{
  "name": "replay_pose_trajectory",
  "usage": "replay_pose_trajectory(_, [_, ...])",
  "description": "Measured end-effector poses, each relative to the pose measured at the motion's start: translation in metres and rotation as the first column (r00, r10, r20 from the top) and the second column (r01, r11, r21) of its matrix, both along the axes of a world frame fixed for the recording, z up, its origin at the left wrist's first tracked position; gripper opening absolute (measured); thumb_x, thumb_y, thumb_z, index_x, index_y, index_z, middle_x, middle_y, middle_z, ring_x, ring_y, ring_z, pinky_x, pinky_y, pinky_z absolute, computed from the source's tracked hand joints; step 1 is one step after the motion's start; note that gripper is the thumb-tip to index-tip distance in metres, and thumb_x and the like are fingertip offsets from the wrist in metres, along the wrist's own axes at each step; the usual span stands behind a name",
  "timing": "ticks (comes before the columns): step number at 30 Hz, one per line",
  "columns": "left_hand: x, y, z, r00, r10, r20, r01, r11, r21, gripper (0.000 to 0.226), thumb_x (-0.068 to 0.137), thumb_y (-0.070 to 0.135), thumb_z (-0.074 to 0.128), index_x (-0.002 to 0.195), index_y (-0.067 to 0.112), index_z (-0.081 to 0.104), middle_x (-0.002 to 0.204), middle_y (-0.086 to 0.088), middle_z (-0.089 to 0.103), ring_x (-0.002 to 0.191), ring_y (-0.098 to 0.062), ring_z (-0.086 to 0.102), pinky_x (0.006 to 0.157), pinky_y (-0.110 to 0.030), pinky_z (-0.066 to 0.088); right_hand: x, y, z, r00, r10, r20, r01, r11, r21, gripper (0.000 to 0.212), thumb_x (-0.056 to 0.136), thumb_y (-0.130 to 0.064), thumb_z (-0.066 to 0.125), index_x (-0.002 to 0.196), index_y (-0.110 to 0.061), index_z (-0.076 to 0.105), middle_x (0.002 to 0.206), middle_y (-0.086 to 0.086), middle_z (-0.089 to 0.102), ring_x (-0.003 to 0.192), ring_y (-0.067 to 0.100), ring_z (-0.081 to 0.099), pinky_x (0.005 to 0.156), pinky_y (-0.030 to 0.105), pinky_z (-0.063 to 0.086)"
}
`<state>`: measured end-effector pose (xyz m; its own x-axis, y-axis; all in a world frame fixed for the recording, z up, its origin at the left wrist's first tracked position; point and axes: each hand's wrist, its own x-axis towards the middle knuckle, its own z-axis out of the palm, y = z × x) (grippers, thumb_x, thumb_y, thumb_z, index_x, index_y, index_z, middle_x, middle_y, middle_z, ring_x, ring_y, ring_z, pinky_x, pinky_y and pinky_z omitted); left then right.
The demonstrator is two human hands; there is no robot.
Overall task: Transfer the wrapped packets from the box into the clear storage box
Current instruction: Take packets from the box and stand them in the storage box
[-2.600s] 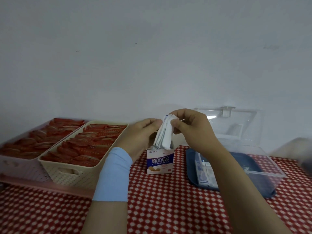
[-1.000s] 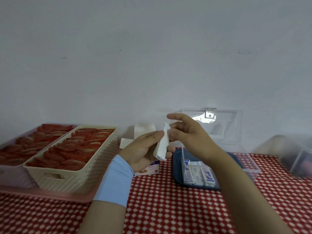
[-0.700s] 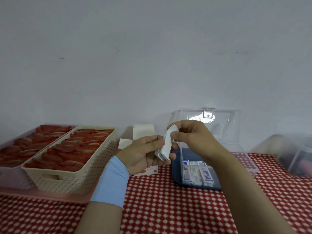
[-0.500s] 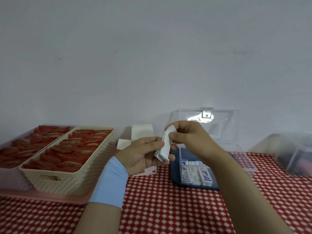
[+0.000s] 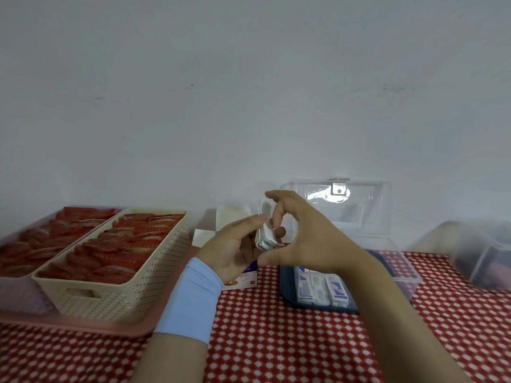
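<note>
Left hand [image 5: 235,247] is curled around a small stack of wrapped packets [image 5: 265,236], held up above the worktop [image 5: 276,341] and just over the little cardboard box [image 5: 243,276] they belong to. Right hand [image 5: 309,239] is mostly spread, with only the fingertips [image 5: 276,217] pinched at the top edge of the stack, so it looks like one packet is being peeled off, though whether any is actually gripped can't be told.

The clear storage box [image 5: 398,261] sits just to the right with its lid [image 5: 343,205] flipped up against the wall, and a few packets are already lined up flat along its near left end [image 5: 320,288].

Tips for this bit, judging by how things sit: the stack should be kept squeezed firmly in the left hand so nothing fans out or slips. The top packet is probably best slid off by its edge rather than yanked. It should then be carried low over the rim and laid flat next to the row already inside, same orientation, so space isn't wasted. The cream basket [image 5: 116,261] of red packs on the left isn't part of it and can be ignored.
</note>
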<state>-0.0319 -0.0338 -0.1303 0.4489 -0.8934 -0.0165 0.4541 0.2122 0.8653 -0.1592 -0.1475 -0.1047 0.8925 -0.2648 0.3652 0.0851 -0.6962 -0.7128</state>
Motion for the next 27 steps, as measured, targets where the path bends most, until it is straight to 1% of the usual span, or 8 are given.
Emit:
replay_pose_trajectory(2, [-0.003,0.000,0.001,1.000,-0.016,0.014,0.016,1.000,0.008,0.033,0.080,0.025,0.066,0.102,0.001,0.070,0.093,-0.017,0.073,0.079,-0.022,0.074,0.061,-0.030,0.059,0.002,0.003,-0.001,1.000,0.006,-0.005,-0.006,0.997,-0.075,0.049,0.056,-0.025,0.096,0.082,-0.018,0.054,0.141,-0.030,0.040,0.103,-0.015,0.054,0.078,0.006,0.045])
replay_pose_trajectory(5, [-0.005,-0.002,0.000,0.999,-0.030,0.013,0.030,0.999,-0.026,0.029,0.083,0.025,0.064,0.098,0.002,0.072,0.094,-0.016,0.072,0.083,-0.022,0.073,0.065,-0.030,0.060,0.009,0.003,-0.008,0.995,-0.010,0.102,0.022,0.993,-0.115,0.043,0.058,-0.015,0.094,0.073,-0.014,0.054,0.129,-0.021,0.051,0.097,0.004,0.064,0.069,0.018,0.052])
replay_pose_trajectory(11, [-0.003,-0.003,-0.003,0.998,-0.033,0.055,0.034,0.999,-0.023,0.029,0.083,0.027,0.064,0.098,0.003,0.070,0.094,-0.015,0.069,0.084,-0.021,0.070,0.067,-0.029,0.059,0.010,0.001,-0.009,0.995,-0.005,0.096,0.019,0.989,-0.144,0.042,0.058,-0.022,0.094,0.071,-0.016,0.054,0.118,-0.013,0.054,0.092,0.011,0.063,0.071,0.025,0.057])
replay_pose_trajectory(14, [-0.001,-0.001,-0.004,0.997,-0.048,0.057,0.051,0.998,-0.045,0.029,0.084,0.022,0.062,0.102,0.001,0.069,0.097,-0.013,0.072,0.085,-0.020,0.072,0.073,-0.030,0.060,0.006,-0.003,-0.007,1.000,-0.004,0.019,0.002,0.995,0.100,0.035,0.069,-0.035,0.088,0.086,-0.021,0.061,0.126,-0.022,0.055,0.104,-0.003,0.061,0.084,0.018,0.049])
replay_pose_trajectory(17, [-0.002,0.002,-0.003,0.997,-0.076,0.009,0.076,0.995,-0.061,0.033,0.084,0.019,0.059,0.112,0.001,0.067,0.099,-0.014,0.072,0.079,-0.021,0.072,0.066,-0.030,0.061,0.004,-0.012,-0.003,0.997,-0.080,0.021,0.064,0.902,0.426,0.038,0.089,-0.043,0.064,0.122,-0.026,0.060,0.110,-0.009,0.070,0.095,0.002,0.067,0.094,0.035,0.051])
replay_pose_trajectory(19, [-0.003,0.003,-0.003,0.993,-0.107,0.047,0.109,0.993,-0.044,0.029,0.086,0.020,0.057,0.101,0.005,0.076,0.094,-0.014,0.072,0.076,-0.020,0.071,0.065,-0.029,0.061,0.002,-0.015,-0.001,0.995,-0.095,-0.019,0.093,0.882,0.461,0.038,0.095,-0.029,0.065,0.132,-0.022,0.059,0.101,0.004,0.074,0.092,0.011,0.070,0.100,0.044,0.051])
replay_pose_trajectory(23, [-0.010,0.002,-0.001,0.984,-0.139,0.114,0.139,0.990,0.003,0.031,0.085,0.021,0.058,0.105,0.000,0.068,0.091,-0.015,0.072,0.074,-0.019,0.071,0.064,-0.028,0.061,-0.007,-0.017,0.000,0.999,-0.045,-0.019,0.049,0.878,0.476,0.014,0.091,-0.014,0.069,0.102,-0.015,0.077,0.101,0.020,0.073,0.094,0.032,0.070,0.102,0.055,0.049])
replay_pose_trajectory(27, [-0.015,0.002,0.005,0.959,-0.136,0.250,0.113,0.988,0.105,0.027,0.090,0.021,0.060,0.110,0.003,0.065,0.102,-0.016,0.074,0.089,-0.027,0.074,0.073,-0.036,0.062,-0.016,-0.022,0.004,0.994,-0.096,-0.055,0.110,0.875,0.472,0.007,0.089,-0.012,0.072,0.093,-0.012,0.078,0.094,0.016,0.075,0.085,0.025,0.069,0.100,0.055,0.050])
